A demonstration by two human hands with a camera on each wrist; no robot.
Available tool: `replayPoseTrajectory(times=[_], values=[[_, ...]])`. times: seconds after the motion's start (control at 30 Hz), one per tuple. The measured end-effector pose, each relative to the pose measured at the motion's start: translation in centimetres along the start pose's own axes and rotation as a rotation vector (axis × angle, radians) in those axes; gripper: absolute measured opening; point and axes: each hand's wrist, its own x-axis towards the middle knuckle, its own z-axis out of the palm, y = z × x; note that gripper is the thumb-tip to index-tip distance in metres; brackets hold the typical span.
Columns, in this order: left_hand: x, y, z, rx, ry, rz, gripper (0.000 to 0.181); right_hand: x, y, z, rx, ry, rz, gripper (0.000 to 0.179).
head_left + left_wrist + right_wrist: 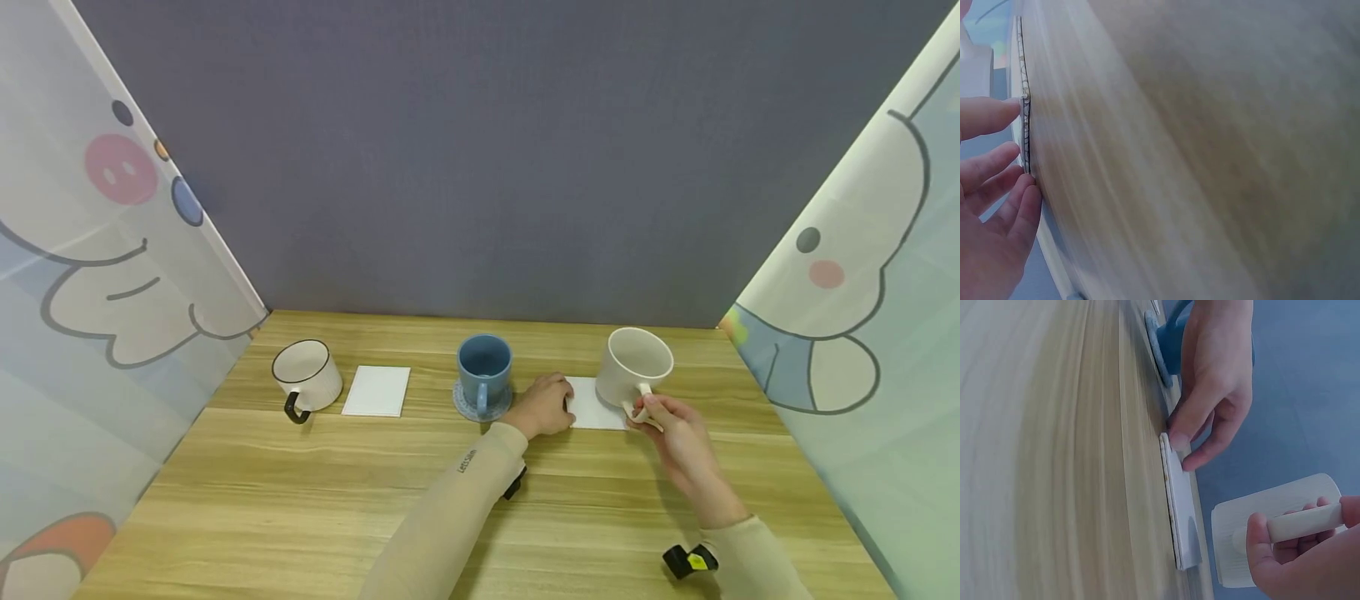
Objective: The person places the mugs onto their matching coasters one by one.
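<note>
My right hand grips a white mug by its handle, with the thumb on the handle's near side. The mug overlaps the right part of a square white coaster in the head view. A narrow gap shows between mug base and coaster in the right wrist view. At the coaster's left edge, my left hand holds it with bent fingers and thumb at the corners. The coaster lies close on the table there. Just left of that hand, a blue mug stands on a round blue-grey coaster.
A white mug with a dark rim and black handle stands at the far left. Beside it lies another square white coaster. A grey panel rises behind the wooden table, with printed cartoon sheets at both sides.
</note>
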Motion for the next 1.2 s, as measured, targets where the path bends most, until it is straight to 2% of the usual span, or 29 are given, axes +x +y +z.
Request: replayPoseTrajectory(times=[0.27,0.47,0.63,0.97,1.2], values=[[-0.1,-0.1,0.0,0.001,0.012,0.006,0.031,0.3,0.2,1.3,-0.042,0.011,0.047,0.025],[0.0,-0.1,0.2,0.01,0.023,0.014,0.031,0.6,0.4,2.3,-0.029,0.054,0.073,0.022],[0.1,-0.2,0.3,0.008,0.023,0.007,0.03,0.9,0.8,2.9,-0.025,0.057,0.081,0.022],[0.2,-0.4,0.4,0.007,0.056,0.024,0.03,1.2,1.4,3.5,-0.088,0.067,0.106,0.021],[0.2,-0.6,0.6,0.0,0.069,0.032,0.029,0.5,1.6,3.6,-0.117,0.081,0.109,0.02]])
